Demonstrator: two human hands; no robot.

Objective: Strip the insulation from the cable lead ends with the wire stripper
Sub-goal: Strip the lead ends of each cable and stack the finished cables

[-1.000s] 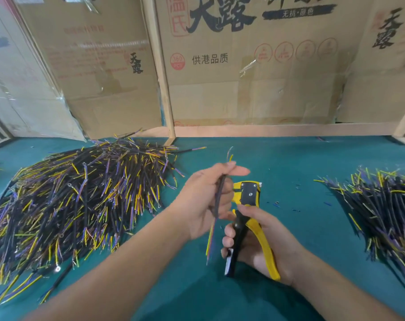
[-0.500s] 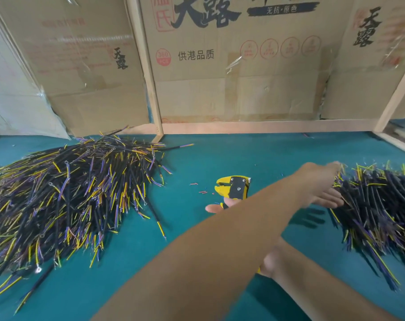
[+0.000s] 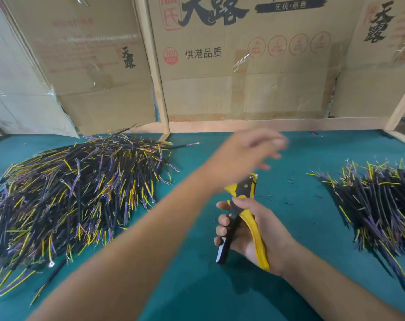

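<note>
Swinging back from the right pile (image 3: 372, 205), left hand (image 3: 250, 154) is hovering blurred, fingers loose, empty. Right hand (image 3: 250, 230) is gripping wire stripper (image 3: 240, 218). I'm fearing a tangled multi-cable grab from the left pile (image 3: 69, 200).

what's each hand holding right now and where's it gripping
The right hand holds the wire stripper by its handles. The left hand is blurred above the table, fingers extended; no cable is visible in it.

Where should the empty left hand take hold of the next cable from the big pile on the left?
Probably the lone cable jutting from the left pile's far right edge. Pinch its black sheath, not the thin coloured leads, coming from the right, where the left hand is: it lies free on the mat, untangled.
</note>
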